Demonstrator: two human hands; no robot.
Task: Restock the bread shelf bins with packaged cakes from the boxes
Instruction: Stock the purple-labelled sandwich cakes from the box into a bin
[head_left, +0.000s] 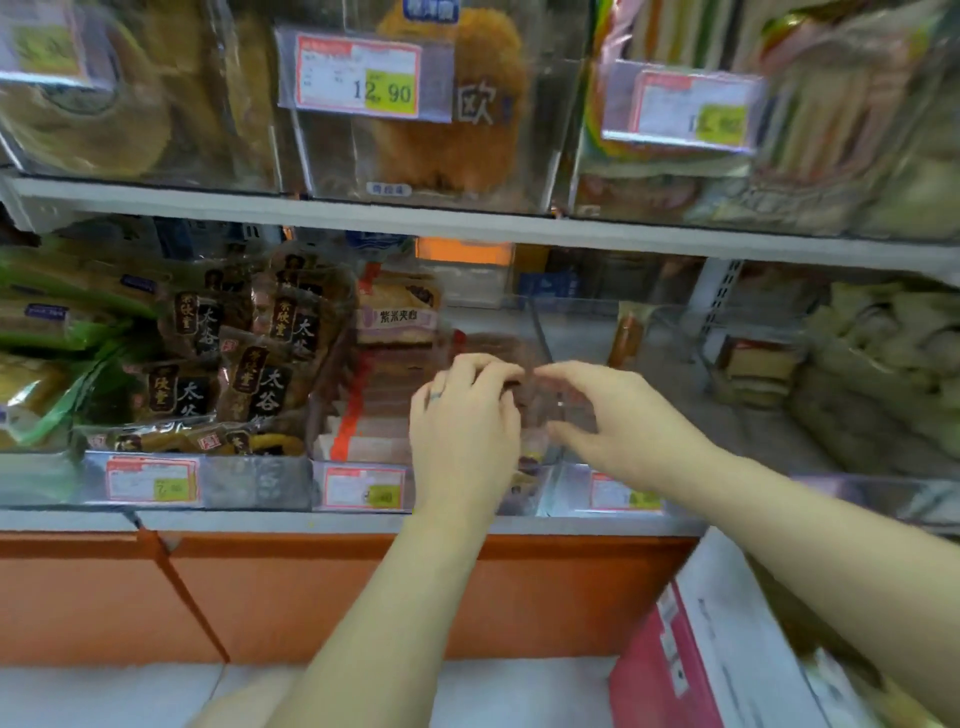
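Two hands, left hand (464, 415) & right hand (618, 410), fingers curled on a blurry cake pack (524, 384) over clear bin (540, 332), white shelf (332, 521).

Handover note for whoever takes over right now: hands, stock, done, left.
Left hand and right hand: both over the middle clear plastic bin, fingers curled on a dark wrapped cake pack; grip blurred.
Stock: the bin's left side holds stacked purple-labelled cake packs; its right side looks lower.
Pink and white cardboard box sits at lower right.
Done: part of the bin filled.
Left: seat this pack, keep filling from the box.
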